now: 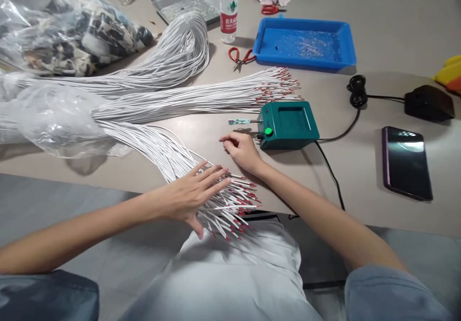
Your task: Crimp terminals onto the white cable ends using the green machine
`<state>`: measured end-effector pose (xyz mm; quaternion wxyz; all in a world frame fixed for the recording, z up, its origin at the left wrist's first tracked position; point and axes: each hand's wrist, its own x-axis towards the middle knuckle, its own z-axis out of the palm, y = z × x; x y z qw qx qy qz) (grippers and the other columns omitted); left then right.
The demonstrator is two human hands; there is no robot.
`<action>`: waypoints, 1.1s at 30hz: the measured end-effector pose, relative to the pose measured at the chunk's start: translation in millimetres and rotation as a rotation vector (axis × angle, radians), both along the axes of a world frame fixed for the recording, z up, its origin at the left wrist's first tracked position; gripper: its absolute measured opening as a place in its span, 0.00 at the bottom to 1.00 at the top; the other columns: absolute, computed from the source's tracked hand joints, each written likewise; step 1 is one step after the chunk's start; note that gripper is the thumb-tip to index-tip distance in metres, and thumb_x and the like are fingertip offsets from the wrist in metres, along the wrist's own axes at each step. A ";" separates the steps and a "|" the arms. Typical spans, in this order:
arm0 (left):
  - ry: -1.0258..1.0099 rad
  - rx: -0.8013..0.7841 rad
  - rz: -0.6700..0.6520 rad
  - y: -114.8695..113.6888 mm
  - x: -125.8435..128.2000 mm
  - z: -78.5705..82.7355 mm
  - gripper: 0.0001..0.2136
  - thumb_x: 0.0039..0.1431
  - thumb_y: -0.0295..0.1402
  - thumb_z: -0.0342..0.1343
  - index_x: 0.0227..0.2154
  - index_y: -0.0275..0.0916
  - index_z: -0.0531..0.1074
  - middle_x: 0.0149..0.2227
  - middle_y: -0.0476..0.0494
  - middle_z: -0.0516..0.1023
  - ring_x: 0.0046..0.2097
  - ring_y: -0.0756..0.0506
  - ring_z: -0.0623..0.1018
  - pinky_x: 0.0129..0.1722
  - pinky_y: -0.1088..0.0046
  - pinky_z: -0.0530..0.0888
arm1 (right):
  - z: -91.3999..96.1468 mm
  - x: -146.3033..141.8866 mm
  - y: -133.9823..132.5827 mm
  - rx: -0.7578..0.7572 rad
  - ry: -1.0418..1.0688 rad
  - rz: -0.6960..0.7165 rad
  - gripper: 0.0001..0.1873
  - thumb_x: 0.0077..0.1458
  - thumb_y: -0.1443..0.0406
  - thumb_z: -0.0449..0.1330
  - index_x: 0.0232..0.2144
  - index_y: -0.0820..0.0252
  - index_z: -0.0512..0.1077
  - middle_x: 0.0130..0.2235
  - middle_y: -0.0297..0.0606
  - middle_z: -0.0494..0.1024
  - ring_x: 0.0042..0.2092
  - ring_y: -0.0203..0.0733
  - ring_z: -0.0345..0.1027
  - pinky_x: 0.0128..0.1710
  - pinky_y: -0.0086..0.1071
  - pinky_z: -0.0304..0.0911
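Note:
My left hand (pixel 196 189) lies with fingers spread on top of a fanned bundle of white wires (pixel 158 150). Their red-tipped ends reach past the table's front edge, over my lap. My right hand (pixel 242 150) rests on the table with its fingers curled together in a pinch; what they hold, if anything, cannot be made out. Just behind and to the right of it stands a small green machine (pixel 297 134) with a bright green button and a light-blue clip-like part pointing left. A second bundle of red-tipped white wires (pixel 194 100) lies straight beyond my hands.
Plastic wrap (pixel 59 119) surrounds the wires at left, near a looped wire bundle (pixel 194 38) and a filled clear bag (pixel 72 28). Farther back are red-handled snips (pixel 238 62), a blue tray (pixel 306 62) and a water bottle (pixel 229 11). At right lie a phone (pixel 408 162) and black adapter (pixel 428 103).

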<state>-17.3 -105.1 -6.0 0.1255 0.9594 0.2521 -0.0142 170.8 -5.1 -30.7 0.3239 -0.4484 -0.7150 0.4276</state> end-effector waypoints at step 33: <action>-0.180 0.401 0.119 -27.2 92.9 -22.5 0.25 0.62 0.39 0.41 0.57 0.26 0.61 0.56 0.23 0.65 0.55 0.32 0.68 0.52 0.52 0.65 | 3.1 0.9 1.3 -0.020 -0.017 0.011 0.12 0.51 0.68 0.52 0.32 0.63 0.76 0.27 0.36 0.76 0.30 0.36 0.67 0.32 0.28 0.61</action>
